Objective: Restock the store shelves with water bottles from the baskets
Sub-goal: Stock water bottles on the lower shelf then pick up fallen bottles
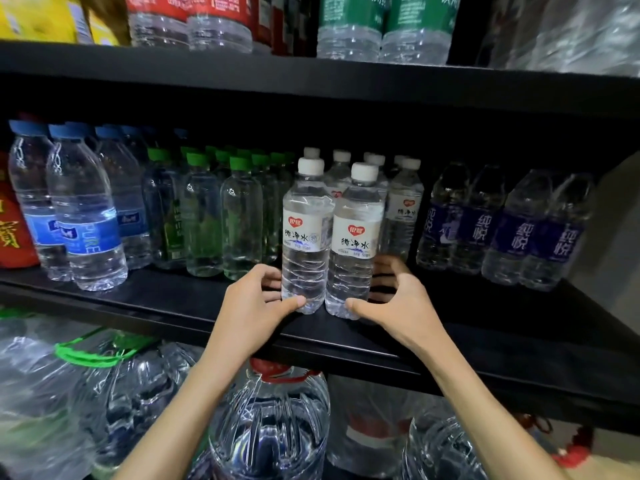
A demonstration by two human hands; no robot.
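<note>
Two white-capped water bottles with white labels stand side by side at the front of the black middle shelf (180,303). My left hand (258,299) grips the base of the left bottle (304,233), thumb in front and fingers behind. My right hand (398,296) grips the base of the right bottle (356,244) the same way. Both bottles stand upright on the shelf, in front of more white-capped bottles (403,209) of the same kind.
Green-capped bottles (239,216) and blue-capped bottles (83,216) fill the shelf to the left, purple-labelled bottles (512,230) to the right. Red- and green-labelled bottles (384,26) stand on the upper shelf. Large water jugs (270,424) sit below.
</note>
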